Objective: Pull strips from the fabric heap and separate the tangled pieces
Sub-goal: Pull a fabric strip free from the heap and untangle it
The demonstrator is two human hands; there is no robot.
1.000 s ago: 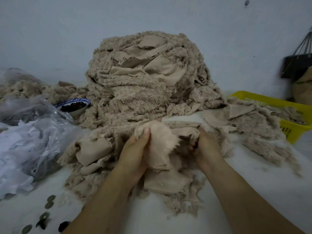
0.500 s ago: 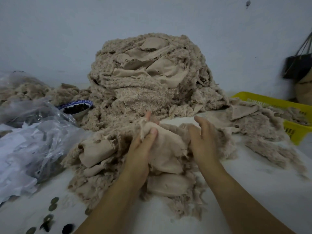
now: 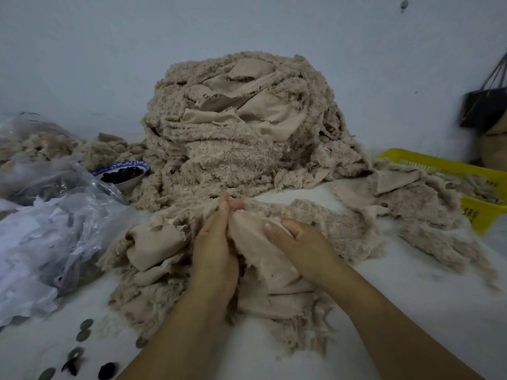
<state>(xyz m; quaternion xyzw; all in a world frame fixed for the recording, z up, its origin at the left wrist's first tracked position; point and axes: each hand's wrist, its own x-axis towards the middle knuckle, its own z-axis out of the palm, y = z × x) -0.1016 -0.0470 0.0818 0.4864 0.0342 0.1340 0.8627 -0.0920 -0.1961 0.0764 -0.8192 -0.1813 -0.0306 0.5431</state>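
Note:
A tall heap of beige fuzzy fabric strips (image 3: pixel 241 127) rises at the back centre of the white table. A lower tangle of the same fabric (image 3: pixel 153 242) spreads in front of it. My left hand (image 3: pixel 216 242) and my right hand (image 3: pixel 299 245) both hold one beige fabric piece (image 3: pixel 255 237) from that tangle. The left fingertips pinch its top edge. The right thumb and curled fingers grip its smooth face a little to the right. The piece's lower part hangs between my wrists.
A yellow plastic basket (image 3: pixel 439 165) with fabric draped over it stands at the right. Crumpled clear plastic bags (image 3: pixel 46 229) lie at the left, and a blue-rimmed bowl (image 3: pixel 123 174) behind them. Several dark round buttons (image 3: pixel 82 333) are scattered at the near left. A dark bag (image 3: pixel 485 111) hangs at the far right.
My right hand, open above the tangle half a second ago, has come left and gripped the piece. My left hand has slid up to pinch its top edge.

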